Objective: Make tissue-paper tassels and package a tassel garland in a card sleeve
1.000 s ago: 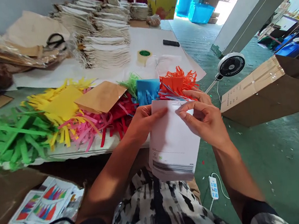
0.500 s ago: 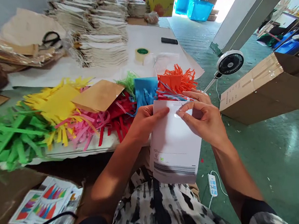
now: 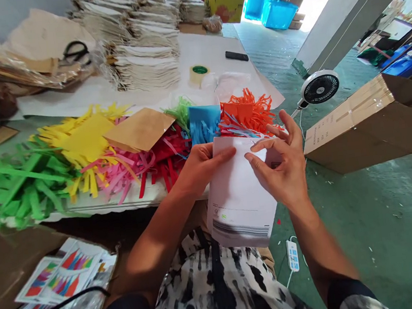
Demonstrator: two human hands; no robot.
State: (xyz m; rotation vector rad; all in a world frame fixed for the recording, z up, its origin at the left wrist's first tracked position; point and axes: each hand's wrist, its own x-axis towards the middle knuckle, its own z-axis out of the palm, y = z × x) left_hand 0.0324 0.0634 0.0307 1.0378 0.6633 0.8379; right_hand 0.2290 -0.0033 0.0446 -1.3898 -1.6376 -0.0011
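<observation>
My left hand (image 3: 207, 162) grips the upper left edge of a white printed card (image 3: 238, 195), thumb on its face and the other fingers behind. Small print, a green mark and grey stripes run along the card's lower end. My right hand (image 3: 279, 158) is over the card's upper right part, its thumb and index fingertip slightly apart and the other fingers spread. Nothing I can make out is between them. Just beyond the card lie an orange tissue fringe (image 3: 247, 110), a blue fringe (image 3: 204, 125) and thin mixed strips.
Green (image 3: 27, 185), yellow (image 3: 87, 138) and pink (image 3: 126, 171) fringes line the table's front, with a brown paper envelope (image 3: 139, 130) on top. Behind are a tape roll (image 3: 199, 75), a black oblong object (image 3: 237, 55), paper stacks (image 3: 147, 64) and scissors (image 3: 75, 51). A fan (image 3: 319, 87) and carton (image 3: 358, 122) stand right.
My right thumb and index finger have parted from a close pinch over the card, and the hand's other fingers have lifted and spread. My left hand keeps its hold on the card.
</observation>
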